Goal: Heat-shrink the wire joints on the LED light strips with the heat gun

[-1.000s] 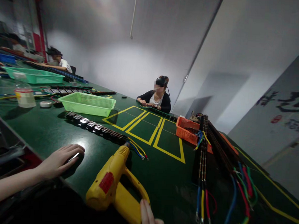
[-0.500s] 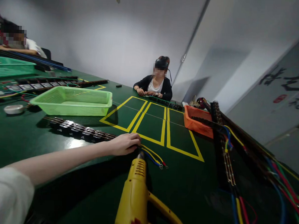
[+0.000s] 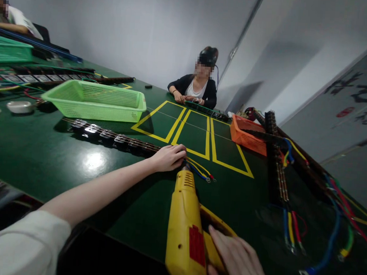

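Observation:
My left hand [image 3: 170,157] is closed over the near end of a long dark strip [image 3: 119,138] with copper-coloured rods. Yellow and blue wires [image 3: 201,172] with ring terminals stick out beyond its fingers. A yellow heat gun [image 3: 182,218] lies on the table, its nozzle close to that hand and pointing at the wires. My right hand [image 3: 240,257] is at the gun's handle, thumb on one side and fingers stretched along the other. Part of the handle is hidden behind this hand.
A light green basket [image 3: 96,111] stands beyond the strip, an orange basket [image 3: 247,142] at the right. More strips with coloured wires [image 3: 292,227] lie on the right. Yellow tape [image 3: 190,151] marks the green table. A co-worker [image 3: 194,89] sits opposite, handling a dark strip.
My right hand has come into view at the heat gun's handle. My view has shifted, while my left hand stays on the wire end and the gun keeps its place beside it.

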